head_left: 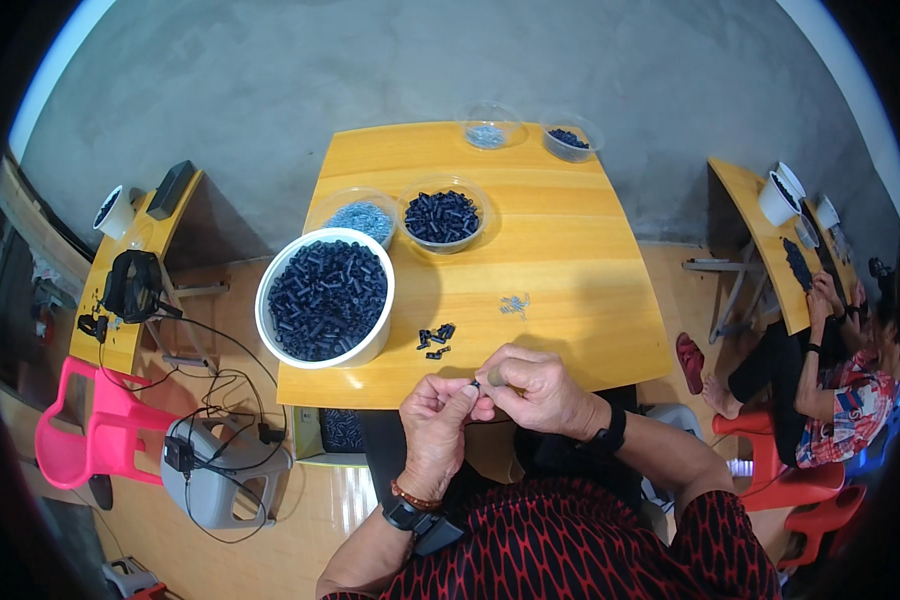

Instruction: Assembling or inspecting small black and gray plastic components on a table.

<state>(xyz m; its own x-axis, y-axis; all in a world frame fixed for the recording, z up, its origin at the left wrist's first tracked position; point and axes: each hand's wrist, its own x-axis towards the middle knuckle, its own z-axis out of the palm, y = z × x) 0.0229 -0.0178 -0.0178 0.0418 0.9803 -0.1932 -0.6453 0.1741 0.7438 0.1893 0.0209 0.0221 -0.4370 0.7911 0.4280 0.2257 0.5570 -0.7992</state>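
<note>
Close to the table's near edge, my left hand pinches a small black cylindrical piece between thumb and fingers. My right hand meets it from the right, fingers pressed together at the piece; whatever they grip is hidden. A tan covering shows on a digit of that hand. Just beyond the hands lie a few loose black pieces and a small scatter of silver metal parts. At left stands a white bucket full of black pieces. Behind it are clear bowls, one with black pieces, another with silver parts.
Two more clear tubs stand at the table's far edge. A box of dark parts sits below. Left are a pink chair and a grey stool with cables. A co-worker sits at a right-hand table.
</note>
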